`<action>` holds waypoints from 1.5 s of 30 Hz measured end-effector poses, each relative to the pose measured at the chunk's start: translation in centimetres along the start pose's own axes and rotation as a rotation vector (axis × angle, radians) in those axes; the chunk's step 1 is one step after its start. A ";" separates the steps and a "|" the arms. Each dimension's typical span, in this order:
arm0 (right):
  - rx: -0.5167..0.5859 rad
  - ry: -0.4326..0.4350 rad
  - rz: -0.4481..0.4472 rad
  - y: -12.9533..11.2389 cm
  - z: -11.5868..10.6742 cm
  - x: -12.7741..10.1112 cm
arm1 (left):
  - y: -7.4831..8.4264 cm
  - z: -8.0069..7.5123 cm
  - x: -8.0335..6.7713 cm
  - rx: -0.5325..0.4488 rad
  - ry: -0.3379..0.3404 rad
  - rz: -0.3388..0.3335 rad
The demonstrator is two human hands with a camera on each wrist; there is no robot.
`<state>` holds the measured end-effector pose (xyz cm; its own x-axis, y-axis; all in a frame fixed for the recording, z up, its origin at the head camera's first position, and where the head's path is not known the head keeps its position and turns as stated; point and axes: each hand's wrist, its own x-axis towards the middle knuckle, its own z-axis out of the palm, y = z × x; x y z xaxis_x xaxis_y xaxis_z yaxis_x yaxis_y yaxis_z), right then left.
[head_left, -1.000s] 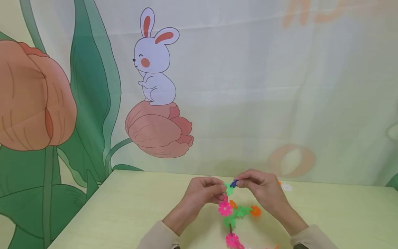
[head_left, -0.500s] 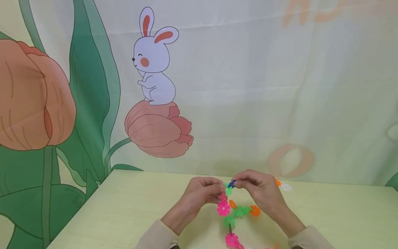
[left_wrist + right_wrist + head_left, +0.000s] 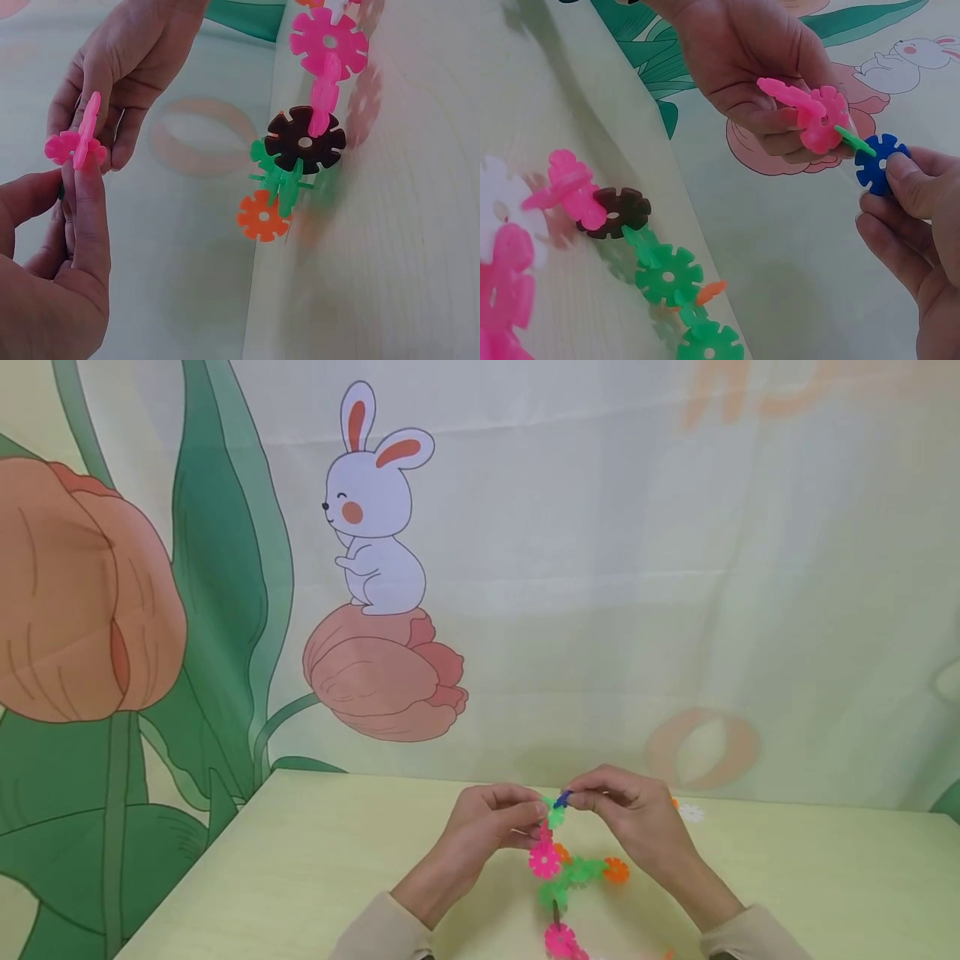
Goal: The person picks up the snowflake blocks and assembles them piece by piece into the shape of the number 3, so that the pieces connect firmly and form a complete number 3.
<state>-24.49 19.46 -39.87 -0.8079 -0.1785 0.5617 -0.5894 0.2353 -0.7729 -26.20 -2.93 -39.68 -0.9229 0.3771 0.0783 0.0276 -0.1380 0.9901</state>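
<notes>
My left hand (image 3: 491, 818) pinches a green notched snowflake disc (image 3: 556, 817), which has pink notched discs (image 3: 544, 860) joined to it and hanging below. My right hand (image 3: 637, 814) holds a blue notched disc (image 3: 874, 163) between thumb and fingers. The blue disc meets the green one's edge in the right wrist view; how deep the notches interlock is unclear. In the left wrist view the pink pair (image 3: 79, 146) stands out by the left fingertips, and the fingers hide most of the green disc.
On the pale table (image 3: 300, 860) lies a chain of joined discs: green (image 3: 669, 276), dark brown (image 3: 304, 141), pink (image 3: 328, 43), orange (image 3: 616, 870) and white (image 3: 506, 206). A loose white disc (image 3: 692, 812) lies behind the right hand. A printed cloth (image 3: 525, 568) hangs behind.
The blue disc has tilted and shifted slightly up and right with the right hand since half a second ago. The left hand stays nearly in place.
</notes>
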 end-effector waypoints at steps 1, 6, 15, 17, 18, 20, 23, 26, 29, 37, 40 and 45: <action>0.001 -0.002 -0.004 0.0 0.0 0.0 | 0.0 0.0 0.0 -0.001 0.003 -0.001; 0.013 -0.018 -0.011 0.0 0.2 0.1 | -0.1 -0.1 0.0 -0.001 0.011 -0.002; -0.004 -0.023 -0.047 -0.2 0.1 0.2 | -0.1 -0.2 -0.1 -0.008 -0.001 0.017; 0.009 -0.027 -0.049 -0.2 0.1 0.2 | -0.1 -0.1 -0.1 -0.002 -0.014 0.025; 0.016 -0.030 -0.052 -0.2 0.2 0.2 | -0.1 -0.1 -0.1 -0.001 -0.022 0.028; 0.021 -0.037 -0.057 -0.2 0.3 0.2 | -0.1 -0.1 -0.1 -0.002 -0.037 0.033; 0.001 -0.048 -0.052 -0.3 0.3 0.3 | -0.1 -0.1 -0.1 -0.011 -0.045 0.038; -0.051 -0.048 -0.012 -0.4 0.0 0.3 | -0.3 0.0 -0.1 -0.012 -0.041 0.036; -0.113 -0.019 0.021 -0.3 -0.9 0.4 | -0.4 0.1 0.0 -0.007 -0.031 0.043; -0.294 0.077 0.177 2.0 -5.6 0.6 | -0.5 0.1 0.0 -0.005 0.006 0.044; -0.377 0.065 0.233 3.4 -7.0 0.9 | -0.5 0.1 0.0 -0.001 0.012 0.046; -0.454 0.021 0.282 5.2 -7.8 1.3 | -0.5 -0.1 0.1 -0.002 0.025 0.047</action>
<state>-28.62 27.85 -40.84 -0.9324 -0.0310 0.3600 -0.2891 0.6616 -0.6919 -26.38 -2.93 -40.15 -0.9300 0.3468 0.1220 0.0708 -0.1566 0.9851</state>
